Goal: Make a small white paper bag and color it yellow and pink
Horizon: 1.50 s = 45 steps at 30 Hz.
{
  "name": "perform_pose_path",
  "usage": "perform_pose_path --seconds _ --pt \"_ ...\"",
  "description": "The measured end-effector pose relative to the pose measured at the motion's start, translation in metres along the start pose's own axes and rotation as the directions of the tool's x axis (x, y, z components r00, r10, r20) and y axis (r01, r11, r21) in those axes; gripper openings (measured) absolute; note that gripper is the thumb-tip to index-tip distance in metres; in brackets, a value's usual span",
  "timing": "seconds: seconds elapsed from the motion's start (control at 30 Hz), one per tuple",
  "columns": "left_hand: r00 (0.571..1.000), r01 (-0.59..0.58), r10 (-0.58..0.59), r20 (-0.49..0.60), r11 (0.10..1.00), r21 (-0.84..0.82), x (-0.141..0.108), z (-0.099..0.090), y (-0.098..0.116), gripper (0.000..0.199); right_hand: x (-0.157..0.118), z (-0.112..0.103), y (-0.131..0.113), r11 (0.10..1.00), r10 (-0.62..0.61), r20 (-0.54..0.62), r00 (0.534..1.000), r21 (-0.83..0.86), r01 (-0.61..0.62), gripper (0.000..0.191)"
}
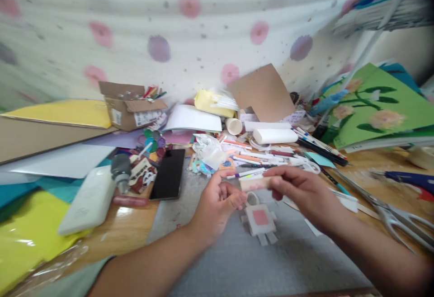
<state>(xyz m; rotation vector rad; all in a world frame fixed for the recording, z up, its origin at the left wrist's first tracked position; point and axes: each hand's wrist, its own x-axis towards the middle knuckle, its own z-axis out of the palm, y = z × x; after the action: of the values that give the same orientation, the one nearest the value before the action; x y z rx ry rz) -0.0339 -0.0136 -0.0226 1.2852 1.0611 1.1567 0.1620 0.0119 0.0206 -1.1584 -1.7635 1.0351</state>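
My right hand pinches a pale beige strip, perhaps paper or card, between thumb and fingers and holds it level. At the strip's left end is my left hand, its fingers curled and its thumb pressed in. What lies between those fingertips is too blurred to make out. Just below both hands, a small pale square figure with a pink patch, short tabs and a ring on top is over the grey cutting mat.
A black phone, white power bank and dark-capped bottle lie to the left. Scissors lie at right. Behind are several pens, a crumpled plastic bag, a white roll and a cardboard box.
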Motion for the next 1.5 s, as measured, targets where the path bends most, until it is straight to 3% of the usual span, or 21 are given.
perform_pose_path --seconds 0.1,0.27,0.37,0.5,0.73,0.8,1.0,1.1,1.23,1.3,1.4,1.5 --pt "1.0 -0.016 0.016 -0.002 0.994 0.108 0.004 -0.003 -0.004 0.02 0.032 0.014 -0.016 0.996 -0.075 -0.052 0.996 -0.061 0.071 0.028" --pt "0.988 -0.111 0.074 0.136 0.951 0.289 -0.004 -0.003 -0.002 0.004 0.092 0.079 -0.036 0.951 -0.125 0.041 0.991 -0.28 0.132 0.015" --pt "0.971 -0.181 0.112 0.213 0.923 0.34 -0.009 -0.003 0.001 0.012 0.121 0.111 -0.025 0.887 -0.134 0.04 0.99 -0.44 0.138 0.015" --pt "0.942 -0.272 0.168 0.29 0.888 0.371 -0.012 -0.003 0.0 0.016 0.132 0.132 -0.003 0.794 -0.19 0.082 0.978 -0.573 0.202 0.026" --pt "0.893 -0.39 0.233 0.386 0.828 0.402 -0.013 -0.002 -0.005 0.017 0.12 0.138 -0.001 0.644 -0.337 0.376 0.863 -0.577 0.503 0.025" --pt "0.884 -0.411 0.245 0.399 0.813 0.412 -0.014 -0.002 -0.003 0.018 0.121 0.129 -0.006 0.624 -0.367 0.384 0.847 -0.573 0.531 0.022" --pt "0.851 -0.478 0.274 0.448 0.757 0.446 -0.015 -0.001 0.002 0.016 0.127 0.09 -0.015 0.604 -0.417 0.305 0.856 -0.611 0.512 0.013" --pt "0.836 -0.507 0.273 0.477 0.719 0.476 -0.015 0.001 -0.001 0.014 0.123 0.097 -0.03 0.56 -0.468 0.405 0.786 -0.551 0.618 0.022" --pt "0.828 -0.523 0.254 0.501 0.673 0.523 -0.014 0.003 -0.005 0.018 0.117 0.135 -0.065 0.456 -0.536 0.604 0.59 -0.382 0.804 0.047" --pt "0.827 -0.524 0.249 0.505 0.669 0.527 -0.014 0.002 -0.005 0.014 0.117 0.159 -0.082 0.42 -0.545 0.661 0.515 -0.316 0.851 0.053" --pt "0.796 -0.561 0.286 0.533 0.679 0.473 -0.015 -0.002 -0.002 0.017 0.119 0.193 -0.097 0.418 -0.554 0.694 0.46 -0.245 0.874 0.052" --pt "0.77 -0.562 0.312 0.557 0.744 0.361 -0.018 -0.006 0.0 0.024 0.123 0.218 -0.103 0.492 -0.553 0.681 0.48 -0.198 0.848 0.045"
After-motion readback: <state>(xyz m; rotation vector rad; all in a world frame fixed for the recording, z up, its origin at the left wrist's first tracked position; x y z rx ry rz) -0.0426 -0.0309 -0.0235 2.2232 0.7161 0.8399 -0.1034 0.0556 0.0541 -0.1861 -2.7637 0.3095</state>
